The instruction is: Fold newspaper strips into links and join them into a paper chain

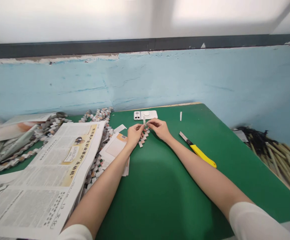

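Observation:
My left hand [135, 132] is closed on one end of a folded paper chain [141, 144], which hangs in a short zigzag below the fingers. My right hand [159, 128] pinches at the same spot from the right, its fingertips nearly touching those of the left; whether they grip the strip is too small to tell. A narrow pale paper strip [144, 119] sticks up between the hands. Just behind them lies a white phone [153, 114]. To the right, on the green table [170, 186], rests a yellow utility knife [202, 155] with its blade out.
Stacked newspapers [49, 176] cover the left side, with long folded paper chains [94, 166] beside and behind them. Cut paper sheets [113, 146] lie near my left forearm. One loose strip [181, 116] is at the back right. Sticks [282, 160] are piled beyond the table's right edge.

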Demonstrator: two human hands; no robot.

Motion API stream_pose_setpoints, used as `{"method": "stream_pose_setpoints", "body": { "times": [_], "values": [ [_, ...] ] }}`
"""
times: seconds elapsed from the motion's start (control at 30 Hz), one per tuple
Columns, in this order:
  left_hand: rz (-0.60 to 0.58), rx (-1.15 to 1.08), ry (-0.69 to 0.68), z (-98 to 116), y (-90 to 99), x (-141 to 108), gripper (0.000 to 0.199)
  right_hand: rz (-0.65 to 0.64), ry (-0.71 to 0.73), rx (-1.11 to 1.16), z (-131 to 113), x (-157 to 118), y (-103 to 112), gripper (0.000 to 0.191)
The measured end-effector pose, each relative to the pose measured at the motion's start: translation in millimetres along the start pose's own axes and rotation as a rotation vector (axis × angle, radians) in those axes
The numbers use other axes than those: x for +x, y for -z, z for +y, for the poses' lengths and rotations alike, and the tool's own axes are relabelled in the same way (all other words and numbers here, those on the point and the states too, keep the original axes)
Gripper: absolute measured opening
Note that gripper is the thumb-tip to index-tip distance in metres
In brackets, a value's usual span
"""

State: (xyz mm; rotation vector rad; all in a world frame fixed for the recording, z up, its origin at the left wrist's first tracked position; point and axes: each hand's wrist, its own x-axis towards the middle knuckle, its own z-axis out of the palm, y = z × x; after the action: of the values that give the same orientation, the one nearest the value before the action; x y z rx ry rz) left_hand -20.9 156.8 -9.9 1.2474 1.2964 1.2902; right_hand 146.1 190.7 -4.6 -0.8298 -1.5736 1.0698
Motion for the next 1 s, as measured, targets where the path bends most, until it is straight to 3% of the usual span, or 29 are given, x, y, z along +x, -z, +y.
{"method": "stream_pose_setpoints", "body": {
  "times": [0.37,0.8,1.0],
  "values": [
    [0.012,0.028,0.01,3.1,-1.5,-1.2,0.034,0.04,0.01,-0.012,-1.0,-0.3,-1.2,0.036],
    [0.069,-0.005,-0.015,3.4,-0.3,-2.1,0.032,-0.072,0.08,-0.076,-9.5,-3.7,3.8,0.032],
    [0.086,-0.04,-0.017,2.9,0.3,-1.6,0.033,-0.108,0.009,-0.055,-8.6,-4.5,3.3,0.035]
  ]
}}
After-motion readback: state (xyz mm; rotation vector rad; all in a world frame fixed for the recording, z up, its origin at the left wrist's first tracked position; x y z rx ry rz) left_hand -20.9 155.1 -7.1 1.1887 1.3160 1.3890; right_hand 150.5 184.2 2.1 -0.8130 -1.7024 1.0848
